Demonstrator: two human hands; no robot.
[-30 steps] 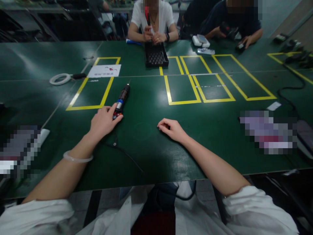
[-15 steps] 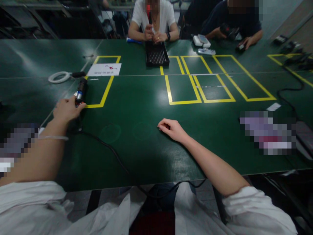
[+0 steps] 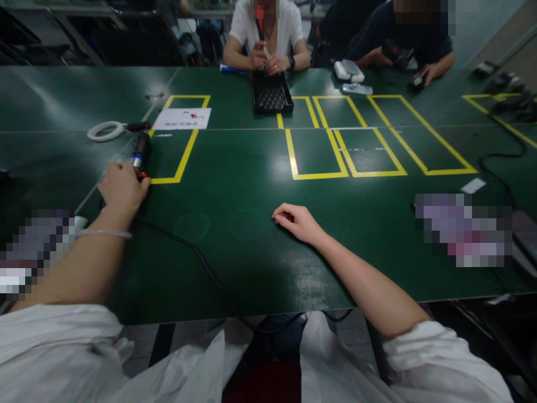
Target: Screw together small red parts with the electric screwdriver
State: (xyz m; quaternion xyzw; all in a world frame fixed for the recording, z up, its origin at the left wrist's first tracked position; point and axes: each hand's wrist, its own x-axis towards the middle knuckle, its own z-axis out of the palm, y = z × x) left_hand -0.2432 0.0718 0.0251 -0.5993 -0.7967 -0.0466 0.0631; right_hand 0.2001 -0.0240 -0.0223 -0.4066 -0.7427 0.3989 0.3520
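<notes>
A dark electric screwdriver (image 3: 140, 151) with a blue band and a red end lies on the green table (image 3: 235, 184), at the left side of a yellow taped rectangle. My left hand (image 3: 123, 186) rests on its near end, fingers curled around it. Its black cable (image 3: 197, 254) trails from there across the table and over the near edge. My right hand (image 3: 297, 222) lies loosely curled on the table in the middle, holding nothing.
A white cable coil (image 3: 103, 131) and a paper sheet (image 3: 182, 118) lie beyond the screwdriver. A black tray (image 3: 272, 98) stands in front of a person at the far side. Another person sits far right with white devices (image 3: 348, 70). Blurred items (image 3: 461, 226) lie right.
My left hand has slid the screwdriver from the table's middle to the left, onto the taped rectangle's edge; the cable followed. My right hand has stayed put.
</notes>
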